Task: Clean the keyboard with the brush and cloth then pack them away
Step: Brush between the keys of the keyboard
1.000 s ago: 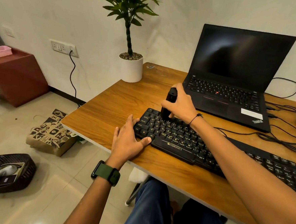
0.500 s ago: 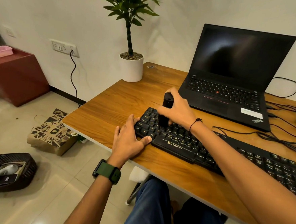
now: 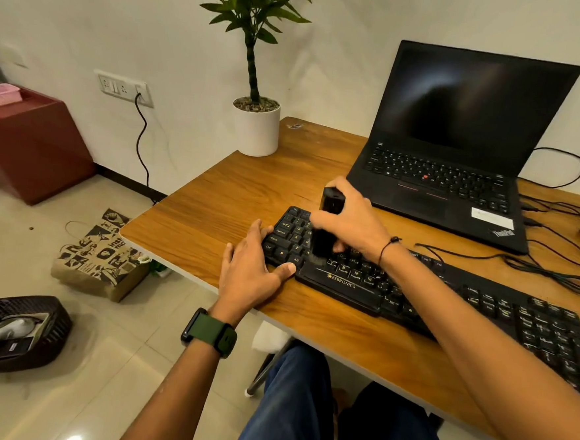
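Note:
A long black keyboard lies across the wooden desk. My right hand grips a black upright brush, its bristles down on the keys near the keyboard's left end, just above the space bar. My left hand rests flat on the desk against the keyboard's left edge, thumb touching its front corner, fingers straight. No cloth shows on the desk. A dark woven basket on the floor at the lower left holds a pale cloth-like item and a dark box.
An open black laptop stands behind the keyboard, with cables trailing to the right. A potted plant stands at the desk's far left corner. A patterned paper bag and a maroon cabinet are on the floor to the left.
My right hand has drawn the brush toward me across the left keys, from the top rows down to the row above the space bar. My left hand stays put.

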